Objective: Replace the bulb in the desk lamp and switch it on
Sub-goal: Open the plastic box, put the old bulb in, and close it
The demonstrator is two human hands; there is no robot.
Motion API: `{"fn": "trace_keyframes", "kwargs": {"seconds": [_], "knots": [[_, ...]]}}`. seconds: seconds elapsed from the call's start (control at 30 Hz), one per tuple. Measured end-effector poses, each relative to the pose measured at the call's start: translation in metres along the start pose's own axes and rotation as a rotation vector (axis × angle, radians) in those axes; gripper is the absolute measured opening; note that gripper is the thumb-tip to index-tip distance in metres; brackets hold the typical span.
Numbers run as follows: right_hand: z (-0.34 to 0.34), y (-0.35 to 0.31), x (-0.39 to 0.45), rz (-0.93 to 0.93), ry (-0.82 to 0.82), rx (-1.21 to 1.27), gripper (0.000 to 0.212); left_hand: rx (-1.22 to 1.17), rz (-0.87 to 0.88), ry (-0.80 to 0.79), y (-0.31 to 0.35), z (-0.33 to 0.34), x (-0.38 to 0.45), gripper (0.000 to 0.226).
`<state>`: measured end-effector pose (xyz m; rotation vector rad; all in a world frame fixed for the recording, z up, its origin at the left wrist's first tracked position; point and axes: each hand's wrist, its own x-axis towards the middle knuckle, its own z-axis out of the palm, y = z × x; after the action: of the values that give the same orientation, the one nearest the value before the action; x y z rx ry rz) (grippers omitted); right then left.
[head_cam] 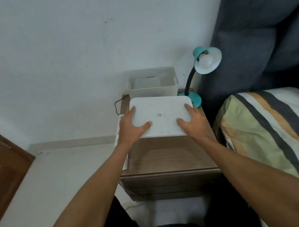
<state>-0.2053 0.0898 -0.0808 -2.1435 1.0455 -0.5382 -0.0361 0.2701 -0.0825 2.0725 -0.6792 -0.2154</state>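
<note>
A teal desk lamp stands at the back right corner of a wooden nightstand. Its shade tilts towards me, and a white bulb sits in it, unlit. A white plastic bin stands open at the back of the nightstand. Both hands hold its flat white lid just in front of the bin. My left hand grips the lid's left edge, thumb on top. My right hand grips the right edge the same way.
A bed with a striped pillow lies close on the right, and a dark padded headboard rises behind it. The lamp's black cord loops off the nightstand's left back corner. A brown door stands at the left.
</note>
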Motion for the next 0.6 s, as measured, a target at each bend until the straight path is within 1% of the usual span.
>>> {"fn": "trace_keyframes", "kwargs": {"seconds": [0.1, 0.23, 0.37, 0.6], "knots": [[0.017, 0.028, -0.036, 0.059, -0.018, 0.001, 0.072, 0.043, -0.046, -0.027, -0.020, 0.016, -0.042, 0.098], [0.032, 0.057, -0.061, 0.099, -0.081, -0.057, 0.073, 0.133, -0.085, -0.105, -0.049, 0.032, -0.072, 0.099], [0.042, 0.070, -0.071, 0.101, -0.078, -0.087, 0.073, 0.235, -0.066, -0.182, -0.062, 0.041, -0.081, 0.100], [0.061, 0.083, -0.069, 0.075, -0.099, -0.184, 0.076, 0.311, -0.100, -0.215, -0.075, 0.051, -0.080, 0.099]]}}
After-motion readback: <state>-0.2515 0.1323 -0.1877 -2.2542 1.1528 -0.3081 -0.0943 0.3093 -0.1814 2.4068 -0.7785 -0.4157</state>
